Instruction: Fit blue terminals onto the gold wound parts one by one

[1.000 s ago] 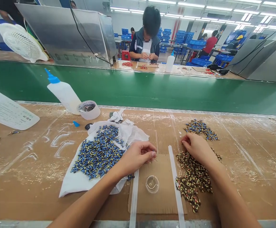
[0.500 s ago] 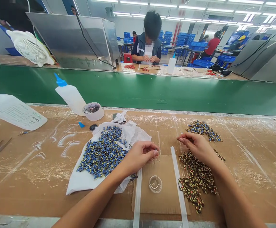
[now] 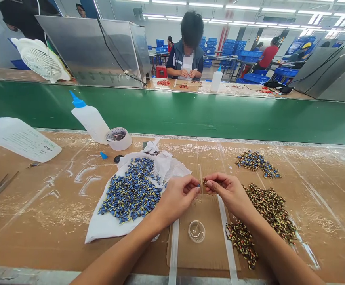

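Note:
My left hand is closed in a pinch on a small blue piece. Facing it, my right hand pinches a small dark-and-yellow piece; the fingertips of both hands are close together above the far end of a taped cardboard pad. A clear round dish with a thin stick in it sits on the pad. Left of my hands, a pile of blue-and-yellow pieces lies on white cloth. Dark-and-yellow pieces are heaped beside and partly behind my right forearm.
A smaller pile of blue-and-yellow pieces lies at the back right. Two plastic bottles, a tape roll, a blue cap and tweezers are at left. A co-worker sits beyond the green belt.
My right hand has moved left from near the dark-and-yellow heap to meet my left hand's fingertips, now with a small piece visible in its pinch. The left hand stays nearly in place.

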A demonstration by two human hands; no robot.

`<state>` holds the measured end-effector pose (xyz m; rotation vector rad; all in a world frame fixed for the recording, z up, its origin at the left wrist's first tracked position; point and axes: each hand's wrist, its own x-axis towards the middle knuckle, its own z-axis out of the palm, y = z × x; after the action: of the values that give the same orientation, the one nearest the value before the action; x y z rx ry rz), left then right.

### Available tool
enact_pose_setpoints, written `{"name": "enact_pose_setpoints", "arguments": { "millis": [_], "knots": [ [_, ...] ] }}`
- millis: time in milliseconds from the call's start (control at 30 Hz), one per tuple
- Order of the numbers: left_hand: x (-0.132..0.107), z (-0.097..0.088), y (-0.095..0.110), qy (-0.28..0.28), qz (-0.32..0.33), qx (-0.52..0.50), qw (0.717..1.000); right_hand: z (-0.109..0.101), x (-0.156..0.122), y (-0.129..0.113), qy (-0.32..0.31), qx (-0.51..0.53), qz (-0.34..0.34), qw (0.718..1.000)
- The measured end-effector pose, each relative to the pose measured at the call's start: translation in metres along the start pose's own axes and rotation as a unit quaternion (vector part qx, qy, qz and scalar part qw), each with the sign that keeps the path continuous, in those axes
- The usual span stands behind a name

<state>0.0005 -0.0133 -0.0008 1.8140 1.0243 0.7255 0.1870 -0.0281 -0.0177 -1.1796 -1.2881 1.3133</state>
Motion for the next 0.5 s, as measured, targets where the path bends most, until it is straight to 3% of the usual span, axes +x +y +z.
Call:
{"name": "enact_pose_setpoints", "arguments": {
  "millis": [500],
  "knots": [
    [-0.0013, -0.0001, 0.0002, 0.024, 0.028, 0.086, 0.996, 0.0097, -0.0035, 0.0020, 0.015, -0.030, -0.001, 0.999]
  ]
}}
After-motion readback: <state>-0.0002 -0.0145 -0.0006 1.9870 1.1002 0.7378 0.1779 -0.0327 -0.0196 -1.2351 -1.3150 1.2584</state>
